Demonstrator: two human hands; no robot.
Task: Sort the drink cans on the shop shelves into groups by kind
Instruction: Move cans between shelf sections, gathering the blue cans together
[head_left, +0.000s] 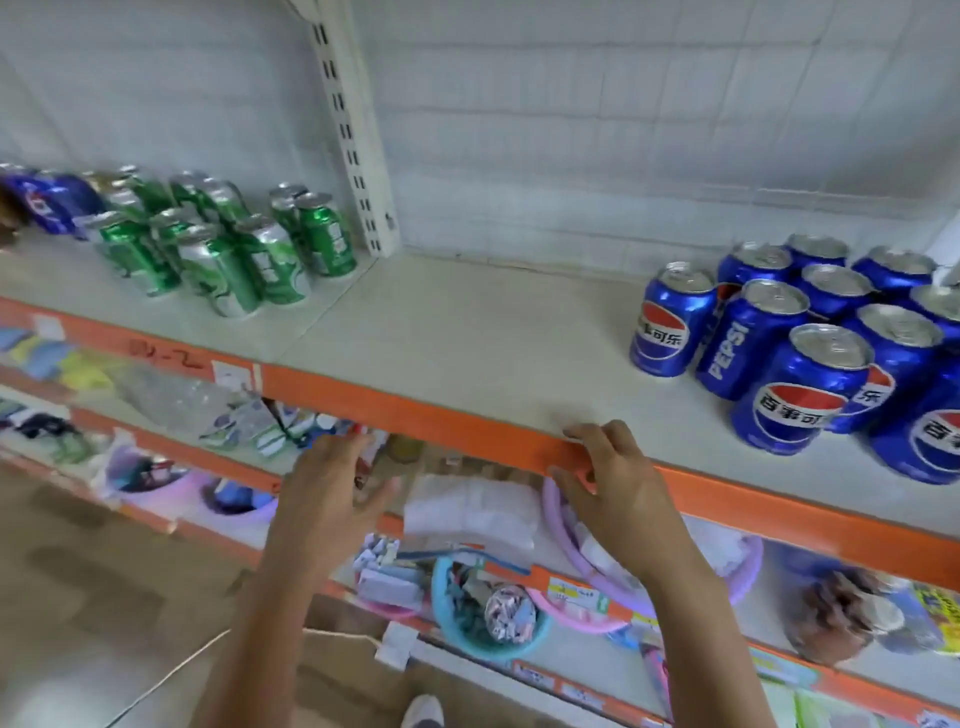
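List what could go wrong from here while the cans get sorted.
1. A few blue cans sit at the far left behind the green cans; reaching past could topple the tightly packed green ones.
2. The blue Pepsi cans nearest the shelf's orange edge could be knocked off.
3. Both hands, left hand and right hand, hold nothing.

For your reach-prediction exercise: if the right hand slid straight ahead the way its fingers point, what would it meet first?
Likely nothing soon: the right hand points across bare shelf toward the back wall; the Pepsi cans sit off to the right.
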